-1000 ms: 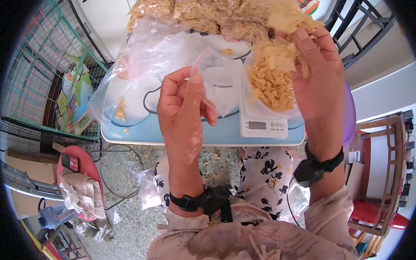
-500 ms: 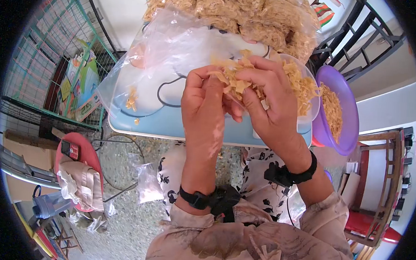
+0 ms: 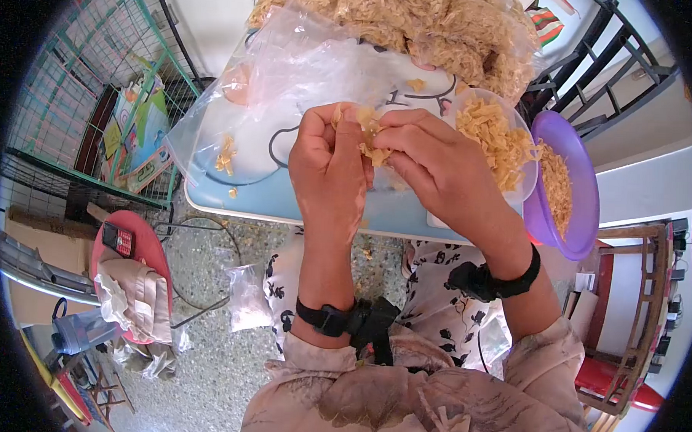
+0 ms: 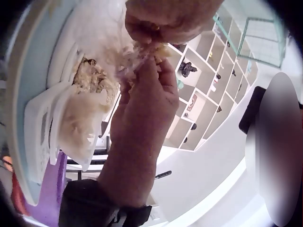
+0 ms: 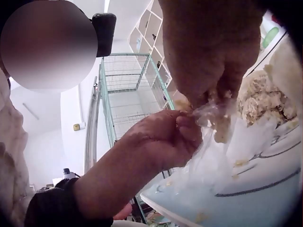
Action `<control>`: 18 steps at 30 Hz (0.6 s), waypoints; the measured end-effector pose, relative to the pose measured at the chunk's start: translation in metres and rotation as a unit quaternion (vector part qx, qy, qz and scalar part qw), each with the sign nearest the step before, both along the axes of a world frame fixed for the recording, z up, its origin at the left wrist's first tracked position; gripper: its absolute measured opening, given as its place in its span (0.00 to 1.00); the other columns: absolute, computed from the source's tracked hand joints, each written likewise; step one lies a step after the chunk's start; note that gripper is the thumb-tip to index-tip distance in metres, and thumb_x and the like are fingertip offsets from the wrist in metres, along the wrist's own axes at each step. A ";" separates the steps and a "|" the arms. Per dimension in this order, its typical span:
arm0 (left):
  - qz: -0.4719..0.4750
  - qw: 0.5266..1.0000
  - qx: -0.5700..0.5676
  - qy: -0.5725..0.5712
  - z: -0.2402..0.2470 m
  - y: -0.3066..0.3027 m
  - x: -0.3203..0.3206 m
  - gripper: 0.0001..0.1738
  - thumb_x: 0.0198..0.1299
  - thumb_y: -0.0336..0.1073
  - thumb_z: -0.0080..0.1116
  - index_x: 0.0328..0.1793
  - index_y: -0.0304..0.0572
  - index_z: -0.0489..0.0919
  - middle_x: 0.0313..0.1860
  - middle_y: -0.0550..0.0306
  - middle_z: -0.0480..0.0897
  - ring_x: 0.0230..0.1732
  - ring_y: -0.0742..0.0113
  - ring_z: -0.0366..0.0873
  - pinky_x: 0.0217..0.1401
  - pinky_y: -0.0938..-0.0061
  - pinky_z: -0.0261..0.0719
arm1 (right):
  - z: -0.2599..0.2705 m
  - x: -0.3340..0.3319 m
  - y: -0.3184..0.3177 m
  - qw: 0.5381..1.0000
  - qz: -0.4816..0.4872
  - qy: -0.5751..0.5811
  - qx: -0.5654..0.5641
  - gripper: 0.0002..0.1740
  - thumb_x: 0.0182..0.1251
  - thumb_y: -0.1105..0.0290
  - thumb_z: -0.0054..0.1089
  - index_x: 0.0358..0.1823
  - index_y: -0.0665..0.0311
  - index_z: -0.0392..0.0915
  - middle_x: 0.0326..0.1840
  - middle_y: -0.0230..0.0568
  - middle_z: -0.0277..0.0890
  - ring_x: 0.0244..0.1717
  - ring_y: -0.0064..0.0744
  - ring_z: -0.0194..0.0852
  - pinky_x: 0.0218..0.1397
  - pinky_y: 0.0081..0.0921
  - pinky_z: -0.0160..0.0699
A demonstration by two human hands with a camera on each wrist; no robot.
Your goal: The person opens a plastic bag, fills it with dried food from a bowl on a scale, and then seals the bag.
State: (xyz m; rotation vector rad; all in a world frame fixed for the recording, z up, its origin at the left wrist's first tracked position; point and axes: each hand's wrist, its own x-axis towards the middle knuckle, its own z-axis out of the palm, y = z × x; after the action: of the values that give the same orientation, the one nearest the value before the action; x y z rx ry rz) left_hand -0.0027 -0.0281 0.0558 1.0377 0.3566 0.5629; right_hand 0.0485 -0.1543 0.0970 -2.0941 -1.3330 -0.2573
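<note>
Between the hands point(image 3: 329, 166) point(image 3: 443, 166), a clear bag point(image 5: 206, 158) seems partly hidden.

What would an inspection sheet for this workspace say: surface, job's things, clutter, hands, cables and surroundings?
Surface: blue-and-white table, with a large clear bag spread over its left side.
Job's things: small clear bag; yellow flakes; round tub and purple basin, both holding flakes; packed bags at the far side.
Clutter: stray flakes on the table; phone and cloth on a red stool.
Left hand: fingers pinch the small clear bag.
Right hand: fingers pinch yellow flakes.
Cables: thin dark line below the right wrist strap, probably a cable.
Surroundings: green wire cage at left, wooden frame at right.
</note>
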 end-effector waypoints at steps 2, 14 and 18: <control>0.004 1.000 0.018 0.010 0.000 0.001 -0.001 0.11 0.68 0.37 0.55 0.42 0.35 0.77 0.25 0.62 0.77 0.18 0.80 0.68 0.16 0.85 0.63 | 0.002 0.005 0.002 0.999 0.025 0.010 -0.036 0.07 0.63 0.71 0.55 0.41 0.63 0.74 0.44 0.46 0.76 0.47 0.48 0.75 0.47 0.39 0.77; -0.001 0.992 0.121 0.046 0.005 0.003 -0.004 0.11 0.67 0.35 0.56 0.40 0.32 0.79 0.23 0.65 0.77 0.22 0.85 0.66 0.21 0.85 0.62 | 0.017 0.032 0.024 0.964 0.091 0.020 -0.250 0.11 0.57 0.67 0.55 0.23 0.67 0.79 0.24 0.55 0.76 0.29 0.57 0.78 0.33 0.45 0.76; -0.055 0.997 0.022 0.055 -0.004 0.010 -0.006 0.12 0.66 0.37 0.56 0.42 0.34 0.80 0.27 0.61 0.80 0.18 0.81 0.69 0.17 0.85 0.62 | 0.013 0.039 0.030 0.970 0.084 0.023 -0.227 0.14 0.57 0.64 0.55 0.22 0.68 0.78 0.23 0.56 0.76 0.28 0.57 0.77 0.32 0.45 0.75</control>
State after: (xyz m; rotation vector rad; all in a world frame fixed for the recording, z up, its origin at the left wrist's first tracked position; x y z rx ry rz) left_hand -0.0092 -0.0184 0.0522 1.1257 0.3836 0.4169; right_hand 0.0872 -0.1244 0.1102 -2.3133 -1.6484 0.1883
